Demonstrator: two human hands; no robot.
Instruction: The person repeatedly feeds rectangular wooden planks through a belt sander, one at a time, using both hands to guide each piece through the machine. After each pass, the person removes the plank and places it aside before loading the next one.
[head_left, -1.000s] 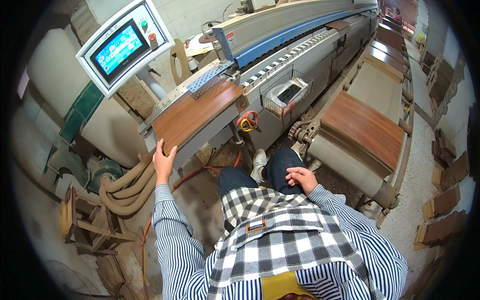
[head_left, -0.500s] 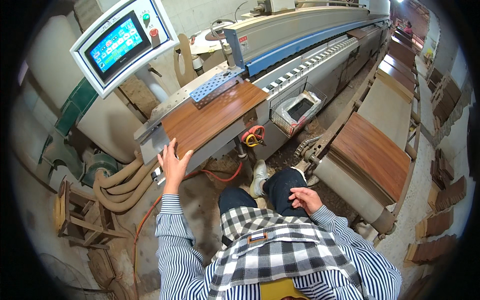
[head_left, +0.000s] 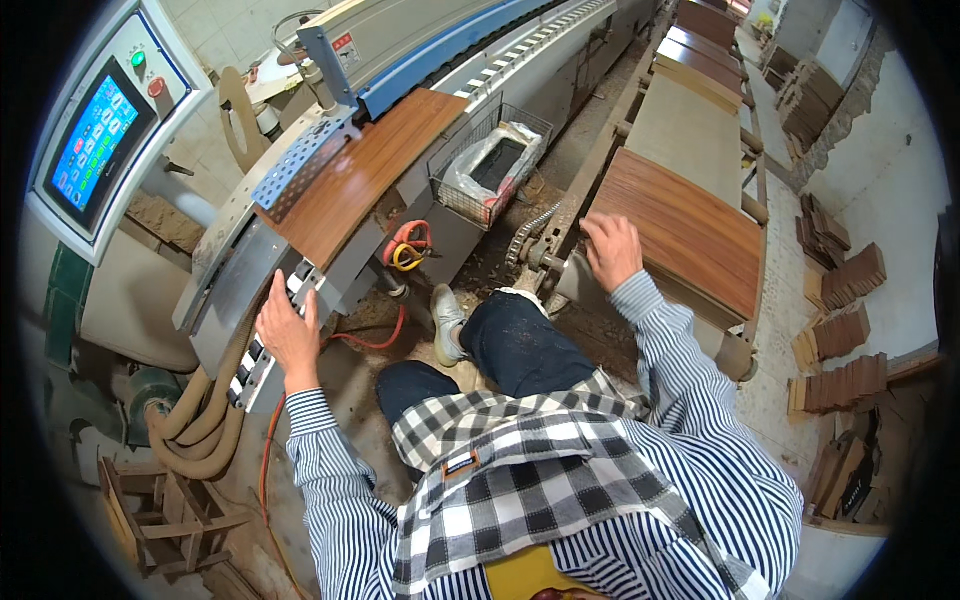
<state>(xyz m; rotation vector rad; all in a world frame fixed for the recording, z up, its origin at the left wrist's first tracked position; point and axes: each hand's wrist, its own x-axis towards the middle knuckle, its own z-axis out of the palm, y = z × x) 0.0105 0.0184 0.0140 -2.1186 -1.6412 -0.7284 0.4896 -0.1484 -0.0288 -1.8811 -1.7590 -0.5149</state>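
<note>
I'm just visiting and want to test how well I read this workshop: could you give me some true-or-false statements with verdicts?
1. The left hand holds scissors. False: the left hand looks empty, beside the black-and-white strip at the machine's near end.
2. A wood-grain panel lies on the woodworking machine. True.
3. The right hand is at the edge of the panel stack. True.
4. The touchscreen is dark. False: the touchscreen is lit.
5. A wire basket is at the machine's side. True.
6. The red button sits above the green button. False: the green button is higher.
</note>
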